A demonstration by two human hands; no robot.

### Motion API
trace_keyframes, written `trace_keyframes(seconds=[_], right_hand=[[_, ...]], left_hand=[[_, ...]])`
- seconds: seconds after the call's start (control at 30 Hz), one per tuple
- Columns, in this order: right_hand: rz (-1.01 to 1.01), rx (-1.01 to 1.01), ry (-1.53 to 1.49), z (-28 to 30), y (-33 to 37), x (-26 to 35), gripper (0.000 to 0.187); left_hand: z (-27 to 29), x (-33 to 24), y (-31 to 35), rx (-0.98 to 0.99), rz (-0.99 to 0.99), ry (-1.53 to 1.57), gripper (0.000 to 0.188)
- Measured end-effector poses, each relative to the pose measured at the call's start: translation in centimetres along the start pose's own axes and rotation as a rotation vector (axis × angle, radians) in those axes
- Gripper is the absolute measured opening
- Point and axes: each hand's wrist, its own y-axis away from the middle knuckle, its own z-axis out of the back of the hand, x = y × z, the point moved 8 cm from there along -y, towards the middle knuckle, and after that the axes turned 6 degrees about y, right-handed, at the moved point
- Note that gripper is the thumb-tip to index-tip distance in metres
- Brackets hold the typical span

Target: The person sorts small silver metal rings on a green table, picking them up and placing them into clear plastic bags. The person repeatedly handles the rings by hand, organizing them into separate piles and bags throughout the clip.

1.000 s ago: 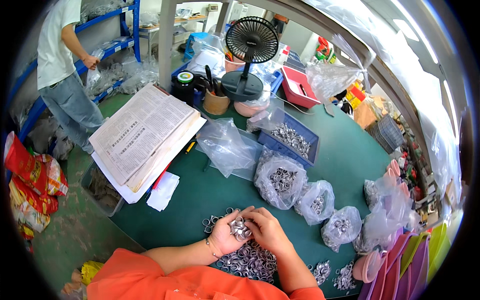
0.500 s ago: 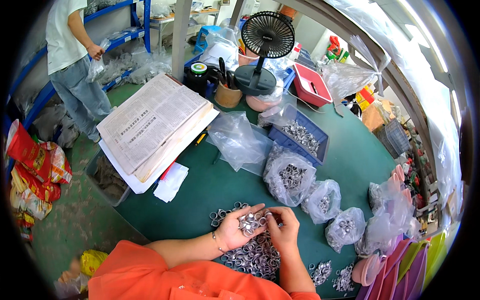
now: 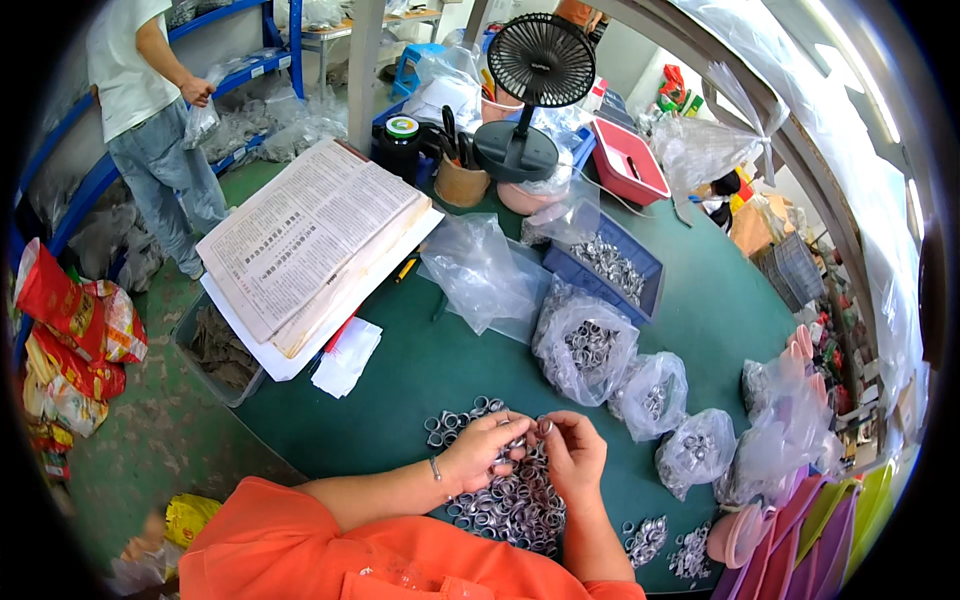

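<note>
on the green table (image 3: 395,425) i see metal rings (image 3: 510,515) heaped; the left hand (image 3: 484,455) curls part-closed around several, the right hand (image 3: 578,457) pinches what looks like one. light, stiff, slippery, i'd judge; hold by the band. three open bags (image 3: 572,385) in a row, one blue tray (image 3: 651,296); rings beyond counting.

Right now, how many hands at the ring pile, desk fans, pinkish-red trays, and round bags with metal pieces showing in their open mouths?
Hands: 2
Desk fan: 1
Pinkish-red tray: 1
Round open bags: 3
Total: 7
</note>
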Motion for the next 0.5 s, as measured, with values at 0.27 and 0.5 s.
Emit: trace_keyframes(seconds=[0.27,0.5], right_hand=[[-0.071,-0.067,-0.203,0.8,-0.5,-0.1,0.015],[0.149,-0.138,-0.040,1.0,-0.1,1.3,0.025]], left_hand=[[0.5,-0.6,-0.4,-0.055,-0.046,0.030,0.015],[-0.3,-0.4,-0.4,0.015,-0.049,-0.021,0.015]])
